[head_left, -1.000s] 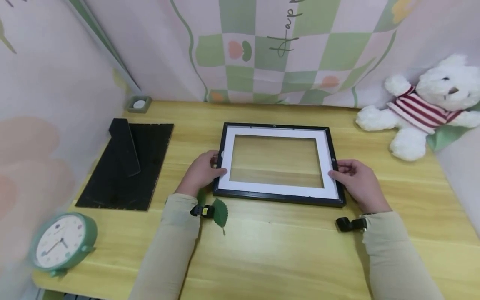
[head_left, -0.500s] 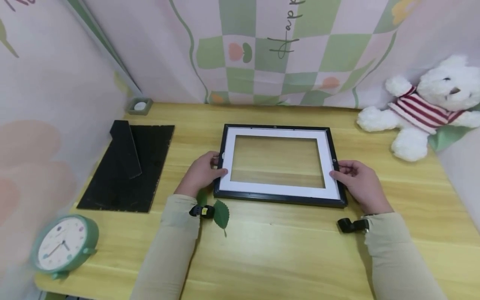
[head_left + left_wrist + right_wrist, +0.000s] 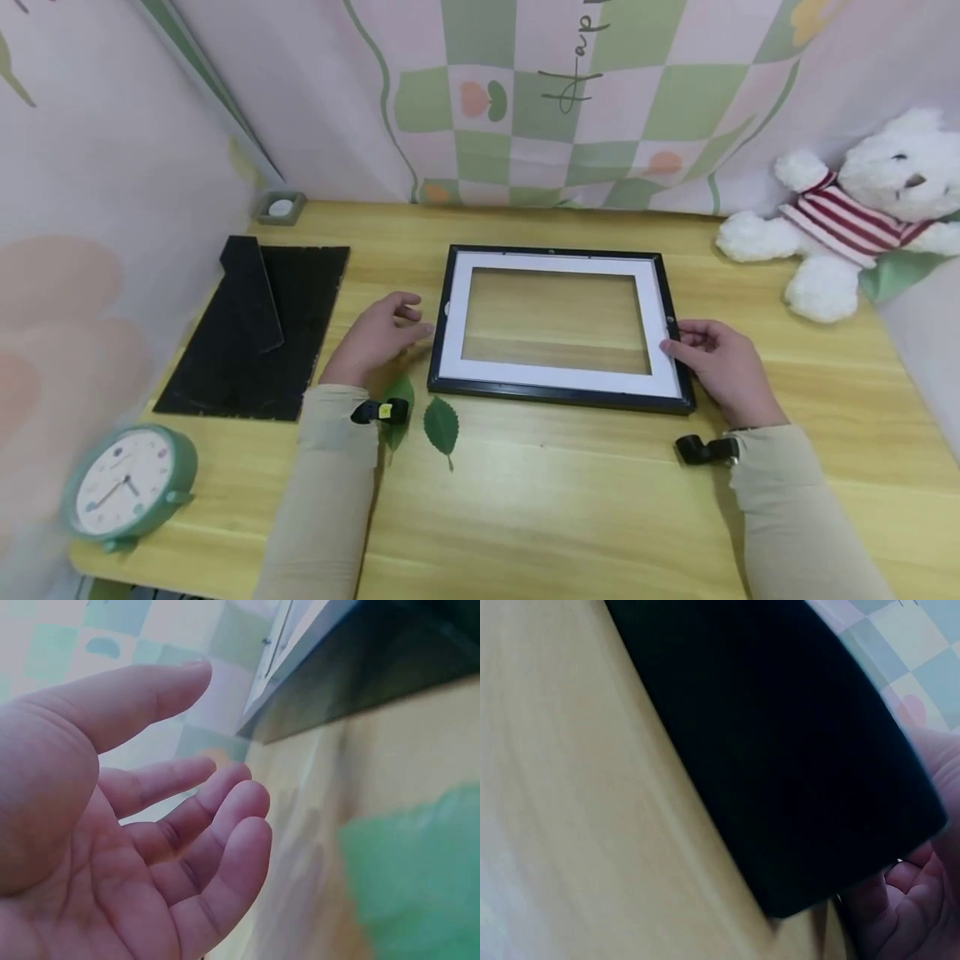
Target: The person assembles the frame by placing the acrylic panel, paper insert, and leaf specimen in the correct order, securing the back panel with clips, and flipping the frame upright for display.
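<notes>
A black picture frame (image 3: pixel 562 400) with a white mat (image 3: pixel 480 368) inside lies on the wooden table in the head view; table grain shows through its opening. My right hand (image 3: pixel 718 367) grips its right side, thumb on the mat and the other fingers curled at the outer edge. My left hand (image 3: pixel 375 333) is just off the left side, palm facing it, fingers loosely bent and nothing in them. In the left wrist view that hand (image 3: pixel 172 825) has a gap between thumb and fingers, with the frame's edge (image 3: pixel 352 671) beyond. Two green leaves (image 3: pixel 441 425) lie below the frame, one partly behind the left wrist.
A black backing board (image 3: pixel 300 333) with a fold-out stand lies at left. Nearer sits a green alarm clock (image 3: pixel 123 483). In the back left corner is a small grey dish (image 3: pixel 279 208). A white teddy bear (image 3: pixel 847 208) sits at the back right, against the curtain (image 3: pixel 555 100).
The left hand has let go of the frame's left side and moved a little left, uncovering more of the second leaf. The right hand keeps its grip, and the frame stays in place.
</notes>
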{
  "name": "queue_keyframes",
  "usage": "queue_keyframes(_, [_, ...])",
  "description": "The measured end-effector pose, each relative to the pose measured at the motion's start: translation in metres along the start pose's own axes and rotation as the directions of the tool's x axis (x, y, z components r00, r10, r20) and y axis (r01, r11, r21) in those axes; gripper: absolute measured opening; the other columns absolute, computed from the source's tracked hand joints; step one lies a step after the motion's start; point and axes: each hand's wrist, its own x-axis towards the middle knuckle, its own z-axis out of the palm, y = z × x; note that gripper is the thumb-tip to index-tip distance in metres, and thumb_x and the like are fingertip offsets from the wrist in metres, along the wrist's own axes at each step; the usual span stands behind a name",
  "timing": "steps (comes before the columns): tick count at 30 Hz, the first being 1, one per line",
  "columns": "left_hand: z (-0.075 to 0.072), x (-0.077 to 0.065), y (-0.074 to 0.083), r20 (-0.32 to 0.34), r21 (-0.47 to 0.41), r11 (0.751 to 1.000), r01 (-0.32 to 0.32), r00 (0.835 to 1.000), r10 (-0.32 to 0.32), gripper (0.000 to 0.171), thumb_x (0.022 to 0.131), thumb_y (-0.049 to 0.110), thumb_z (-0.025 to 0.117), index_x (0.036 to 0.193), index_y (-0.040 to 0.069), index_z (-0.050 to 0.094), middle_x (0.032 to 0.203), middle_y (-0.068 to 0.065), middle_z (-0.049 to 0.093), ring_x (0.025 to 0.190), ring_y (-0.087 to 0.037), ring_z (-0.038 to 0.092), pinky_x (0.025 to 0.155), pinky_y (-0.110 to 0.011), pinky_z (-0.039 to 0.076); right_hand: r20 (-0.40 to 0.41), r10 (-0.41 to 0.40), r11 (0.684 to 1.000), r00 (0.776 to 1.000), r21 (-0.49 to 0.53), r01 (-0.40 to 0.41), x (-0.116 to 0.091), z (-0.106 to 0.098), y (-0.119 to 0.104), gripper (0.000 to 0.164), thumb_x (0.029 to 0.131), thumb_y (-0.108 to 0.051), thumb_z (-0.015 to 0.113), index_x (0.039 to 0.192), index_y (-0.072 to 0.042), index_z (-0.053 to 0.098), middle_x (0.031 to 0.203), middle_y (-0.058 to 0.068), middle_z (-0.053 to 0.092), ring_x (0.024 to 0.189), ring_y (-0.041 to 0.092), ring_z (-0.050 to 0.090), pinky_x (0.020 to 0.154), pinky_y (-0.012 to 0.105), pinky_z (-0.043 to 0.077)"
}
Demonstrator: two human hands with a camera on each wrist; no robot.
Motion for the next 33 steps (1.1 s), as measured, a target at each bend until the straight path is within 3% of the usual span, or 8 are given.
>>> queue_keyframes(7, [-0.023,-0.013,-0.009,-0.022,-0.016,1.0,-0.024,0.999,0.024,0.063,0.096,0.036,0.068,0.149,0.013,0.044,0.133,-0.007,0.058,0.114,-0.028,0.06,0.093,-0.047,0.052,0.005,-0.008,0.998,1.0,0.062,0.008,-0.001,-0.005,-0.004,0.06,0.095,-0.039,0.07,0.135,0.003,0.056,0.101,-0.004,0.06,0.082,0.003,0.058,0.066,0.018,0.054])
queue_keyframes(10, [-0.03,-0.016,-0.013,-0.02,-0.023,1.0,-0.016,1.0,0.016,0.059,0.096,0.035,0.069,0.146,0.012,0.047,0.131,-0.008,0.058,0.116,-0.029,0.058,0.095,-0.047,0.051,-0.042,-0.026,0.997,0.999,0.071,0.029,-0.007,-0.006,-0.012,0.056,0.094,-0.038,0.07,0.133,0.001,0.058,0.097,-0.012,0.06,0.078,0.001,0.059,0.063,0.019,0.054])
queue_keyframes(14, [-0.034,-0.018,-0.018,0.021,-0.014,1.0,-0.008,1.0,0.008,0.05,0.096,0.032,0.069,0.137,0.009,0.054,0.124,-0.009,0.061,0.11,-0.028,0.059,0.093,-0.044,0.051,-0.113,-0.103,0.992,0.988,0.056,0.11,-0.023,-0.001,-0.037,0.044,0.094,-0.033,0.072,0.124,-0.002,0.065,0.092,-0.012,0.062,0.073,0.004,0.058,0.058,0.018,0.05])
queue_keyframes(16, [-0.034,-0.02,-0.02,0.045,-0.02,1.0,-0.014,0.999,0.015,0.044,0.096,0.03,0.07,0.131,0.007,0.057,0.119,-0.01,0.062,0.105,-0.028,0.06,0.09,-0.042,0.051,-0.108,-0.172,0.982,0.979,0.06,0.179,-0.034,0.006,-0.052,0.038,0.093,-0.028,0.073,0.119,-0.001,0.067,0.09,-0.009,0.064,0.073,0.005,0.058,0.057,0.017,0.049])
queue_keyframes(20, [-0.029,-0.027,-0.021,0.058,-0.014,0.998,-0.062,0.996,0.063,0.031,0.096,0.028,0.07,0.12,0.009,0.062,0.111,-0.007,0.065,0.099,-0.026,0.061,0.085,-0.04,0.052,-0.027,-0.32,0.944,0.947,0.081,0.321,-0.054,0.03,-0.079,0.026,0.092,-0.016,0.075,0.111,0.001,0.069,0.087,-0.001,0.066,0.072,0.008,0.06,0.058,0.017,0.049])
queue_keyframes(23, [-0.023,-0.036,-0.021,0.038,0.003,0.993,-0.115,0.993,0.115,0.027,0.097,0.027,0.069,0.116,0.01,0.064,0.108,-0.005,0.066,0.097,-0.025,0.061,0.083,-0.04,0.052,0.05,-0.379,0.923,0.924,0.088,0.374,-0.067,0.047,-0.093,0.021,0.09,-0.013,0.076,0.107,-0.001,0.071,0.087,0.003,0.067,0.073,0.01,0.06,0.061,0.019,0.051])
queue_keyframes(29, [-0.018,-0.06,-0.029,-0.017,0.063,0.988,-0.142,0.989,0.144,0.025,0.097,0.027,0.069,0.116,0.011,0.066,0.104,-0.003,0.067,0.095,-0.023,0.06,0.082,-0.04,0.052,0.207,-0.392,0.919,0.896,0.125,0.373,-0.081,0.077,-0.104,0.019,0.089,-0.014,0.077,0.105,-0.006,0.071,0.086,0.002,0.066,0.075,0.014,0.061,0.062,0.024,0.051])
queue_keyframes(33, [-0.023,-0.079,-0.042,-0.086,0.105,0.986,-0.13,0.987,0.139,0.025,0.097,0.027,0.069,0.115,0.01,0.065,0.103,-0.003,0.068,0.093,-0.022,0.062,0.082,-0.041,0.052,0.259,-0.389,0.919,0.884,0.17,0.355,-0.088,0.09,-0.104,0.017,0.089,-0.012,0.078,0.103,-0.008,0.071,0.084,0.0,0.065,0.073,0.015,0.06,0.061,0.025,0.05])
